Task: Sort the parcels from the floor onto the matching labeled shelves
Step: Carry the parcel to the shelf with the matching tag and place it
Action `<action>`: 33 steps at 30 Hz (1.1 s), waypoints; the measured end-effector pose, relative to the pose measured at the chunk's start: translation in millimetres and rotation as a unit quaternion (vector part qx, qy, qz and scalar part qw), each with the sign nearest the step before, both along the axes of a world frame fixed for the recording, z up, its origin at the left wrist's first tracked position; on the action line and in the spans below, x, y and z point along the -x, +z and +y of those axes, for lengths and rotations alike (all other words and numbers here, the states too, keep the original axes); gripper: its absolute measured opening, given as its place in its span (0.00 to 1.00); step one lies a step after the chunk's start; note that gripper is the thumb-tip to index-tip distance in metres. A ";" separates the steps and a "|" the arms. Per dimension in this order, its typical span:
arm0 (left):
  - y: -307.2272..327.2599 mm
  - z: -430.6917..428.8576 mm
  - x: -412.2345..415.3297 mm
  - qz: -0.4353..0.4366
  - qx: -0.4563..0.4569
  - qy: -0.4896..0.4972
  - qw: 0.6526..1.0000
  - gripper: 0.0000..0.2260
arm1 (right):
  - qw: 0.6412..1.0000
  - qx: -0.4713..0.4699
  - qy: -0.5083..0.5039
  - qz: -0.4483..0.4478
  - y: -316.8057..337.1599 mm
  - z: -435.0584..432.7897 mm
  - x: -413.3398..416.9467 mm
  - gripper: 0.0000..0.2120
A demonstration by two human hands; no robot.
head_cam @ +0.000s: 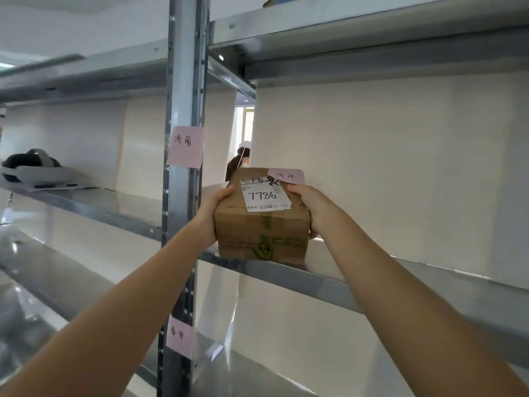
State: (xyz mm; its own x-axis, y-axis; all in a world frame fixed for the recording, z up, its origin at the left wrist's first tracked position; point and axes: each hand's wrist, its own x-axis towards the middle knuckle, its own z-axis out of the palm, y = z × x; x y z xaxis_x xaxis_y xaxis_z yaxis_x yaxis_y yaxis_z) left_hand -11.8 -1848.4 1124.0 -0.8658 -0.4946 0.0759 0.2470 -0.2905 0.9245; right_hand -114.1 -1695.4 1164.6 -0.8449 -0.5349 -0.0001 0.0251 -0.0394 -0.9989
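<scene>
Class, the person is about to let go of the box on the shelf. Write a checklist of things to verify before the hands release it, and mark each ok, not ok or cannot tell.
1. Both hands hold the box, left hand and right hand on opposite sides: ok.
2. Box bottom rests on the shelf: ok at the front edge, the back is hidden.
3. Box sits fully back from the shelf's front edge: not ok, it stands right at the edge.
4. Pink note on the box matches the pink note on the post: cannot tell, the writing is too blurred.
5. Shelf space behind and to the right of the box is free: ok.
</scene>
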 end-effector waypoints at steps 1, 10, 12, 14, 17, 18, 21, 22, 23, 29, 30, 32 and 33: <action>-0.1 -1.5 2.8 -0.007 -0.002 0.004 1.000 0.13 | 0.998 -0.055 -0.011 0.020 1.2 -0.8 3.0 0.08; 3.1 -9.1 -0.3 -0.043 0.019 0.086 0.995 0.21 | 0.957 -0.282 0.024 0.067 -0.9 -2.2 19.2 0.28; 5.0 -2.7 -2.0 -0.028 0.021 0.087 0.996 0.22 | 0.952 -0.289 -0.001 0.101 0.7 -0.1 12.8 0.23; 5.3 1.8 -3.0 -0.015 0.020 0.081 0.996 0.21 | 0.931 -0.282 -0.086 0.214 5.5 3.5 5.9 0.10; 5.4 5.6 0.5 0.000 0.051 0.085 0.995 0.22 | 0.871 -0.181 -0.179 0.421 13.5 11.4 -15.0 0.10; 5.9 8.8 2.9 0.006 0.082 0.092 0.992 0.23 | 0.867 -0.155 -0.138 0.454 13.4 12.8 -30.0 0.16; 7.0 20.0 10.0 0.024 0.161 0.126 0.979 0.23 | 0.799 -0.228 -0.002 0.556 -7.8 12.5 -73.3 0.21; 7.1 22.4 10.6 0.023 0.170 0.136 0.976 0.20 | 0.756 -0.271 -0.003 0.596 -18.1 11.1 -82.1 0.21; 5.7 22.9 9.8 0.020 0.212 0.154 0.965 0.17 | 0.717 -0.298 -0.029 0.629 -26.4 9.5 -86.1 0.22; -11.8 8.1 -7.9 -0.001 0.615 0.212 0.760 0.16 | 0.660 -0.314 -0.147 0.667 -41.0 16.9 -82.0 0.31; -11.1 8.3 -11.2 0.022 0.623 0.216 0.751 0.19 | 0.649 -0.318 -0.159 0.673 -41.1 18.6 -78.6 0.30; -9.9 5.7 -12.5 0.058 0.637 0.240 0.731 0.24 | 0.653 -0.313 -0.171 0.668 -39.2 26.5 -67.8 0.25; -10.4 5.2 -13.7 0.061 0.655 0.250 0.710 0.24 | 0.671 -0.305 -0.165 0.655 -37.3 33.0 -61.6 0.22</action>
